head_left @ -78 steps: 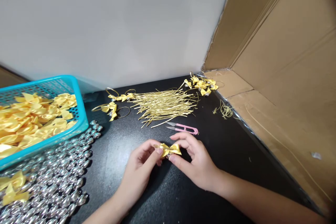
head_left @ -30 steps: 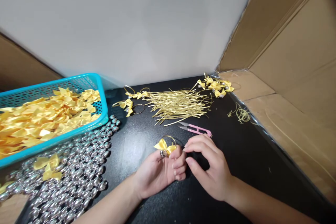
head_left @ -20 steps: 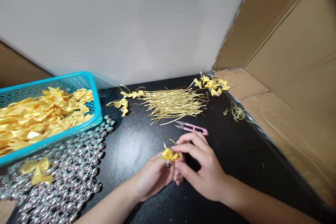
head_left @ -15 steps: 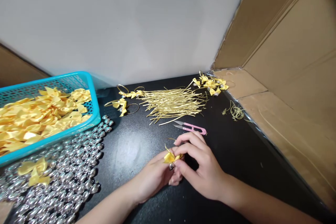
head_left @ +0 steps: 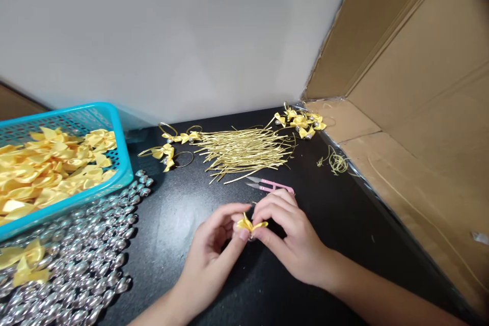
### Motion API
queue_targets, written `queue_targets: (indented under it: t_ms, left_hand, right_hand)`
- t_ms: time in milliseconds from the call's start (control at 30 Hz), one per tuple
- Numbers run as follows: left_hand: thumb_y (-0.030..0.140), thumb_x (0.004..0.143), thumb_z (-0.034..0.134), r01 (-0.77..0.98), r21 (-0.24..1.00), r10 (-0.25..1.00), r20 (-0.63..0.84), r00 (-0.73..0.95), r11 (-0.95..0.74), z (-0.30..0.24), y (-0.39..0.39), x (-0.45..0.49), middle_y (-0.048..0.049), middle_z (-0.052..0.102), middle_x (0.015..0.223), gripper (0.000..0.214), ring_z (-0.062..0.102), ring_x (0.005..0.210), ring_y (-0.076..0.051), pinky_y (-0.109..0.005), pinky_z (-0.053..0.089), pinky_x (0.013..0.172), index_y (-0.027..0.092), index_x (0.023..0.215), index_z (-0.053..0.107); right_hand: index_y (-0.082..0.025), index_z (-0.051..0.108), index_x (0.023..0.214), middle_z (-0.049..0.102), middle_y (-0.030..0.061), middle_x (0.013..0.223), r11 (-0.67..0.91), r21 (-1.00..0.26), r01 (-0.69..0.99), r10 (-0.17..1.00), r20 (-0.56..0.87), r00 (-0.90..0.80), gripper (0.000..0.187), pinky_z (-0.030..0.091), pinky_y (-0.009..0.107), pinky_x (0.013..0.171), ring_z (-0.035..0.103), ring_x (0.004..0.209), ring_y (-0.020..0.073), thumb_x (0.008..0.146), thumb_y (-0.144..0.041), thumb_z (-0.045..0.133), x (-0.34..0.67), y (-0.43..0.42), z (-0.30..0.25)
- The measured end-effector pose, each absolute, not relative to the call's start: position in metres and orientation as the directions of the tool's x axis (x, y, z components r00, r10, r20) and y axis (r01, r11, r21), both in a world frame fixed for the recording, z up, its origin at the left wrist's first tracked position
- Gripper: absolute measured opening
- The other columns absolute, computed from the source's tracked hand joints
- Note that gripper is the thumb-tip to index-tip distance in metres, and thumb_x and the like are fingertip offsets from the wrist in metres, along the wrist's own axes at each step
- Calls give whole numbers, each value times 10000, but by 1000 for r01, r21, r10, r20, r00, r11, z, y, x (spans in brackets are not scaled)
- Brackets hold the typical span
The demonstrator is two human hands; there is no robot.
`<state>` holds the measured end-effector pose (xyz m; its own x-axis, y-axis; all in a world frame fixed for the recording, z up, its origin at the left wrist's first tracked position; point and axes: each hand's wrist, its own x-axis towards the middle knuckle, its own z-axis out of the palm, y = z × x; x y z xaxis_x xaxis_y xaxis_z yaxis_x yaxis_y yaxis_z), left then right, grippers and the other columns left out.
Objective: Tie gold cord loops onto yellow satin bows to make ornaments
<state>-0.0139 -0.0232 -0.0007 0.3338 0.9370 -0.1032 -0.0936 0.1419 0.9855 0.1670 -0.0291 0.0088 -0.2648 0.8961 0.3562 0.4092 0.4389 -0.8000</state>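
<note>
Between my two hands is a yellow ribbon bow (head_left: 248,224) with a small silver bell-like bead under it, mostly covered by fingers. My left hand (head_left: 219,239) pinches the bow's left side between thumb and fingers. From the right, my right hand (head_left: 284,229) grips the other side, thumb below and fingers curled over. A gold cord loop partly shows above the bow. Pink thread snips (head_left: 272,185) lie just beyond my right hand, blades pointing left. Past them rests a pile of cut gold cords (head_left: 246,150).
A blue basket (head_left: 124,158) of yellow bows stands left, with many silver beads (head_left: 87,260) spread before it. Looped bows with beads lie left (head_left: 164,153) and right (head_left: 301,121) of the cords. Tangled gold thread (head_left: 338,163) lies near the cardboard edge (head_left: 382,173).
My left hand has turned from lying under the bow to pinching its left side, thumb now in front. My right hand stays at the bow. The view has shifted slightly right.
</note>
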Motion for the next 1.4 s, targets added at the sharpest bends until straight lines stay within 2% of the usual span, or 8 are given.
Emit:
queue_targets:
  t_ms: [100,233,400,533,867,1033,1233,1400]
  left_hand:
    - [289,844,696,-64,983,935,-140,326,169,0,-21,-14,-7,663,714,102,511,586,-131,-234,398,552,234,925,725]
    - [314,813,725,-67,975,935,-184,303,213,3,-20,-14,2,658,658,103,507,557,-126,-226,402,540,228,869,730]
    - [351,804,732,-96,954,911,-236,338,283,6,-19,-12,2,654,665,143,509,563,-118,-207,416,531,211,823,707]
    - [371,816,717,-137,936,895,-257,363,325,2,-16,-14,9,623,656,180,492,555,-110,-204,410,519,192,824,693]
    - [393,845,681,-157,923,874,-265,407,352,-1,-11,-15,14,575,673,216,472,540,-96,-200,409,500,176,845,680]
    - [369,869,662,-185,930,885,-219,411,317,-1,-12,-16,9,581,728,176,497,595,-103,-198,443,534,193,863,672]
    - [368,904,615,-183,927,873,-222,435,327,0,-13,-15,-18,602,806,191,565,698,-141,-244,515,603,186,868,663]
    - [397,891,631,-174,918,865,-255,432,357,0,-13,-14,4,602,708,216,552,591,-110,-207,481,529,183,872,651]
  right_hand:
    - [-209,609,931,637,29,847,383,-854,353,913,292,-284,173,432,378,838,559,877,193,973,-273,454,171,-28,9]
    - [-206,629,959,619,40,844,356,-874,332,912,249,-325,282,444,379,818,554,860,195,980,-271,356,177,-25,10]
    - [-210,617,895,600,4,749,405,-844,352,894,286,-344,68,430,380,802,533,798,187,831,-214,594,176,-22,8]
    - [-222,616,821,631,-16,725,415,-816,403,898,296,-326,112,417,371,812,532,814,182,779,-198,718,174,-20,5]
    - [-228,580,802,685,-13,833,463,-785,412,877,337,-344,119,404,424,922,547,880,179,835,-127,634,174,-18,5]
    - [-214,597,875,675,22,805,512,-786,347,840,374,-393,95,406,456,860,551,866,219,785,-192,572,179,-19,9]
    - [-219,602,713,664,-16,728,511,-745,430,859,419,-295,148,399,416,874,559,790,173,838,-143,580,178,-17,6]
    - [-212,571,668,638,-16,727,497,-735,462,868,412,-278,176,396,400,872,542,799,172,818,-125,592,177,-17,5]
